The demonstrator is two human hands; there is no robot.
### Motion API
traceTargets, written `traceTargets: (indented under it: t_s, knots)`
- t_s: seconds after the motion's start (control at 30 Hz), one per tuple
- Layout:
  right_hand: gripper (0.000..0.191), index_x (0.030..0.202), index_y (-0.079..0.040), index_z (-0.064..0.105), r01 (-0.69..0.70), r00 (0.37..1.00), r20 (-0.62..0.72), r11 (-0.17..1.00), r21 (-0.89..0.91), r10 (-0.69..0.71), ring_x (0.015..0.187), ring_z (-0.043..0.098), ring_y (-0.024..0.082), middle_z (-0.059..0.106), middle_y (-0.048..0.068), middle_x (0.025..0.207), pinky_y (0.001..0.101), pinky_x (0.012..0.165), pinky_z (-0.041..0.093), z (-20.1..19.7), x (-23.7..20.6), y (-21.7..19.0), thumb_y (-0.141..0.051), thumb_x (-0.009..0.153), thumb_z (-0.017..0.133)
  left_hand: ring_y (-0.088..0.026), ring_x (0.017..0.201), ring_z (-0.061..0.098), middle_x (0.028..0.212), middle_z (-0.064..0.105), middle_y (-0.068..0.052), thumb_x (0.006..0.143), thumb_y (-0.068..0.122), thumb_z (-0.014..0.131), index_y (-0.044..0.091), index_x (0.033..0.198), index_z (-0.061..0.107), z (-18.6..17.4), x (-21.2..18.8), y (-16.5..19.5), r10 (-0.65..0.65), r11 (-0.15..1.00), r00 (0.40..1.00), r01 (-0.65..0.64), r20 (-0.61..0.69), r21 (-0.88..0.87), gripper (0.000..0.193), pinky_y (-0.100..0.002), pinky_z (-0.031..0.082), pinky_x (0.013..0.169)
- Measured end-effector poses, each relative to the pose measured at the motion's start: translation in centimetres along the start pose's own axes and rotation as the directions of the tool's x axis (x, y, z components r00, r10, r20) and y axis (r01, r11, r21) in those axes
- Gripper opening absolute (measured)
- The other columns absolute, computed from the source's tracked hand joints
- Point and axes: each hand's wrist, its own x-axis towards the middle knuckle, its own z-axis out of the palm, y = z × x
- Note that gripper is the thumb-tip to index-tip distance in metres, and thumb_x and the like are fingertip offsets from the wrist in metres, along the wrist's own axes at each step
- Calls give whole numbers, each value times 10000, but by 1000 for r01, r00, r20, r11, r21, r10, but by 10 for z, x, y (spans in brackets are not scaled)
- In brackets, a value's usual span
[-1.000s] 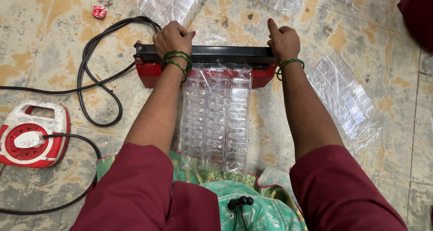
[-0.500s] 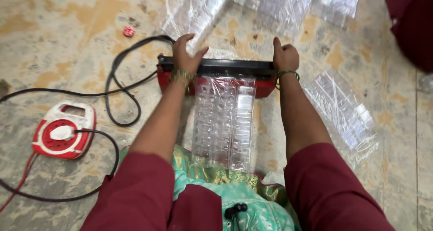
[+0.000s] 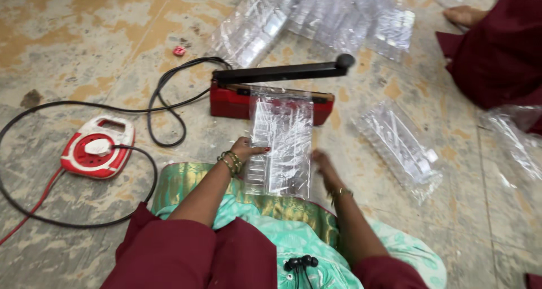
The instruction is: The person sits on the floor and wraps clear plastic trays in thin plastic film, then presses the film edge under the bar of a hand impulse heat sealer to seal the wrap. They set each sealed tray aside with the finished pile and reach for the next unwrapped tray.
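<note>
Item: clear, ribbed plastic blister pack [image 3: 280, 145], lying lengthwise on the floor, far end under the raised black arm of the red heat sealer [image 3: 271, 100]. Likely light, thin, springy, slippery and easily creased; best taken by its long edges. Left hand [image 3: 244, 151] pinches the near left edge; right hand [image 3: 324, 166], blurred, sits at the right edge, grip unclear. Surface: worn, stained stone floor [image 3: 84, 46]. Left of the sealer: red-and-white cable reel [image 3: 97, 148]; beyond it: more clear packs [image 3: 316, 18].

Worn, stained stone floor [image 3: 68, 35] with patchy yellow-brown marks, evenly lit.
</note>
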Motion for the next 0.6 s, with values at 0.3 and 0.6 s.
traceTargets:
  t_s: [0.3, 0.6]
  knots:
    - [774, 1478, -62, 402, 8, 953, 298, 988, 152, -54, 1246, 595, 203, 583, 98, 1422, 358, 1022, 511, -2, -85, 44, 2, 799, 768, -197, 1153, 637, 1231, 620, -122, 635, 5, 908, 66, 1239, 415, 30, -57, 4, 342, 892, 939, -336, -32, -301, 782, -357, 578, 984]
    - [802, 1444, -5, 470, 106, 942, 280, 953, 284, -188, 1156, 652, 235, 661, 113, 1275, 397, 995, 533, 8, -107, 40, 40, 720, 810, -194, 1211, 617, 1238, 617, -63, 646, -74, 894, 85, 1354, 422, 23, -132, 60, 582, 784, 799, -503, 151, -362, 866, -395, 528, 1064]
